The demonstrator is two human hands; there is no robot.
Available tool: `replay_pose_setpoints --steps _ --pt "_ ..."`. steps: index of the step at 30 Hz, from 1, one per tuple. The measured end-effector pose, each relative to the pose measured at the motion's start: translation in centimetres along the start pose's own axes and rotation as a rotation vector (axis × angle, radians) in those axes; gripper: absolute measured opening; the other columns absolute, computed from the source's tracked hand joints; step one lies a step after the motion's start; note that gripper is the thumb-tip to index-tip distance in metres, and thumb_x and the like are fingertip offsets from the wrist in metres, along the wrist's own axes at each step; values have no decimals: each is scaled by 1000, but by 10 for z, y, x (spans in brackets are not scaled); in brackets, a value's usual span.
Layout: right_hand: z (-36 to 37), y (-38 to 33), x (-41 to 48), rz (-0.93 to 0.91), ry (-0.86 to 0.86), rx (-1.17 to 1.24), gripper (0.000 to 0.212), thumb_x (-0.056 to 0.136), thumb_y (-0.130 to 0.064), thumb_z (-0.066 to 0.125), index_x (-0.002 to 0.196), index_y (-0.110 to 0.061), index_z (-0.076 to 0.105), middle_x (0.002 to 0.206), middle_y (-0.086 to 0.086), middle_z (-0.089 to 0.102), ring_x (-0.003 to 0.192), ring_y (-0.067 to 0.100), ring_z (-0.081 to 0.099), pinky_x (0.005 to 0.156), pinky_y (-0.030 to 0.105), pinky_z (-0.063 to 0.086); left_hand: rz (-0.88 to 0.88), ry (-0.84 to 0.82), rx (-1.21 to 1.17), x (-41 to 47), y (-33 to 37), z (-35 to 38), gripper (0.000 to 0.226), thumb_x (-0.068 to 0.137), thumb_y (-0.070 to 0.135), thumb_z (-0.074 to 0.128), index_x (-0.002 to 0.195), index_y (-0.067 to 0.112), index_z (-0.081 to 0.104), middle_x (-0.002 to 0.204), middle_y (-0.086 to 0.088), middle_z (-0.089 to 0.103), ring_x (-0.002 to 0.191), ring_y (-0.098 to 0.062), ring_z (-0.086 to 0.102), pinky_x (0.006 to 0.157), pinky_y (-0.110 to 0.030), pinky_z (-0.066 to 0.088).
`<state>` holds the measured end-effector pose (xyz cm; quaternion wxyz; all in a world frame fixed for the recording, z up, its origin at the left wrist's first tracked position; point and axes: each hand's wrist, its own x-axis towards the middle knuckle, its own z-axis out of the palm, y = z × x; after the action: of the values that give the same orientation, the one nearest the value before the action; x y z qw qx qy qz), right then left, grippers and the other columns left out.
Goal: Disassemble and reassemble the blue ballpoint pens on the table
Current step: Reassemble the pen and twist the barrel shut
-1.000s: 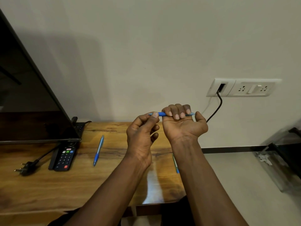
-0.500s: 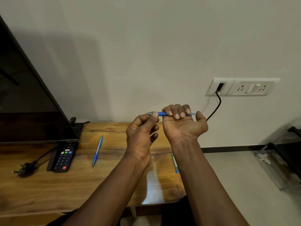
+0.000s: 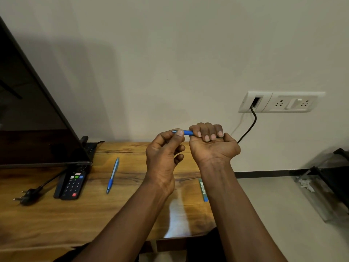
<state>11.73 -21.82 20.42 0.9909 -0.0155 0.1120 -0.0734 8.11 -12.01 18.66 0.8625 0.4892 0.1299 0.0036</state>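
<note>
Pen (image 3: 112, 175) lies on table (image 3: 56, 220), right of remote (image 3: 72, 184); television (image 3: 28, 120) behind remote.

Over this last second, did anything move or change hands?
Barely. The held blue pen no longer pokes out past the right hand; its far end is hidden in the fist. The left hand still pinches the tip end. The blue pen on the table and the remote stayed put.

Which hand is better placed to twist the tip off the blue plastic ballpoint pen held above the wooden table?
Probably the left hand: its thumb and forefinger pinch the blue ballpoint pen at its tip end, while the right hand wraps the barrel, steadying it.
</note>
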Motion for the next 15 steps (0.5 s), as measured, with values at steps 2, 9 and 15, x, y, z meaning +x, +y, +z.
replay_pose_setpoints --steps 2,9,15 --pt "0 0 0 0 8 0 15 73 -16 30 59 -18 36 53 -2 25 46 14 21 51 25 26 -12 -16 -9 -2 2 0 5 95 23 72 97 20 75 84 2 74 68 -8 63 62 -25 49" --pt "-1 0 1 8 11 17 24 81 -16 27 59 -18 36 53 -2 26 46 13 22 51 25 26 -164 -56 -185 -4 5 -3 27 99 37 60 87 19 76 86 -1 76 71 -11 64 69 -29 46" --pt "-2 -3 3 31 -12 32 37 92 -26 22 59 -18 36 53 -2 26 47 13 23 52 25 25 -188 -69 -178 -3 5 -1 19 97 32 65 86 21 76 83 3 74 69 -8 63 68 -27 46"
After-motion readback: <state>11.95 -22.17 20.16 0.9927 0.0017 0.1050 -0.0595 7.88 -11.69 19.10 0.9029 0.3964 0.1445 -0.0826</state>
